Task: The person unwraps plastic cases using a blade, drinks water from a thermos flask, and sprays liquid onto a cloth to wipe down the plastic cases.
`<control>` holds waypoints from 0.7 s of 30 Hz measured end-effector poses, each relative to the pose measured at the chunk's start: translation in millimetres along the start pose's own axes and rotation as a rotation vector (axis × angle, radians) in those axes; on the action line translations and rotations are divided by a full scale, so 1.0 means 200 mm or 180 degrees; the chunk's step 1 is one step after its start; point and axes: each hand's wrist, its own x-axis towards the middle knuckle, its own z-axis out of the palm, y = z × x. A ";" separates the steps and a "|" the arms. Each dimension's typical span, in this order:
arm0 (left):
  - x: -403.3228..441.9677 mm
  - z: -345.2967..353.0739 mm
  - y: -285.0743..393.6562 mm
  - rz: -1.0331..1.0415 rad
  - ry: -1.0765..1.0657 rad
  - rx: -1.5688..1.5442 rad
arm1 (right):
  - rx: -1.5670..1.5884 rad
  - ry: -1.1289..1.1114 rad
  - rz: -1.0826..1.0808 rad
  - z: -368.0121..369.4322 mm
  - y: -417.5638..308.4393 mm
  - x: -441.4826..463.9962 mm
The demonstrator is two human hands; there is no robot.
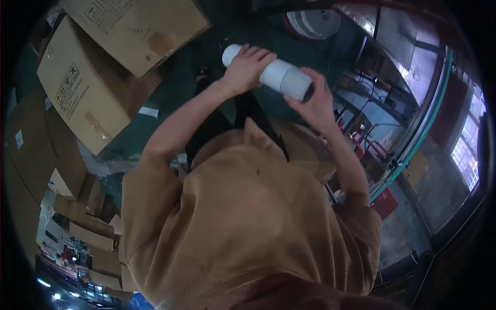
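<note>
A white cylinder (pixel 279 75) is held up in front of my body, tilted down toward the right. A seam rings it near its right part, and its right end shows a dark face or opening. My left hand (pixel 251 67) is closed over its upper left part, fingers wrapped across the top. At the dark end my right hand (pixel 316 102) grips the rim between thumb and fingers. My palms hide part of the surface, and I cannot tell exactly what kind of container it is.
Large cardboard boxes (pixel 85 85) stand at the left, with more cartons (pixel 93 235) below them. A white round drum or bucket (pixel 315 23) is on the floor ahead. To the right runs a bench or machine frame with a green edge strip (pixel 421 132). A red object (pixel 385 203) lies nearby.
</note>
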 end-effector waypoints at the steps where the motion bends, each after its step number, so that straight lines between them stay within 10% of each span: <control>1: 0.00 0.10 -0.06 -0.0162 -0.0079 -0.0064 | 0.0138 -0.0030 0.0055 0.07 0.09 0.05; 17: -0.72 0.93 -0.60 -0.2976 0.0263 -0.0867 | -0.1152 -0.0198 0.0993 1.48 1.91 1.64; 19: -0.79 0.97 -0.58 -0.3170 0.0333 -0.0652 | -0.0347 0.0518 -0.1266 1.59 2.09 1.79; 21: -0.88 1.01 -0.56 -0.3246 0.0305 -0.0524 | -0.0849 0.0428 -0.0874 1.65 2.16 1.90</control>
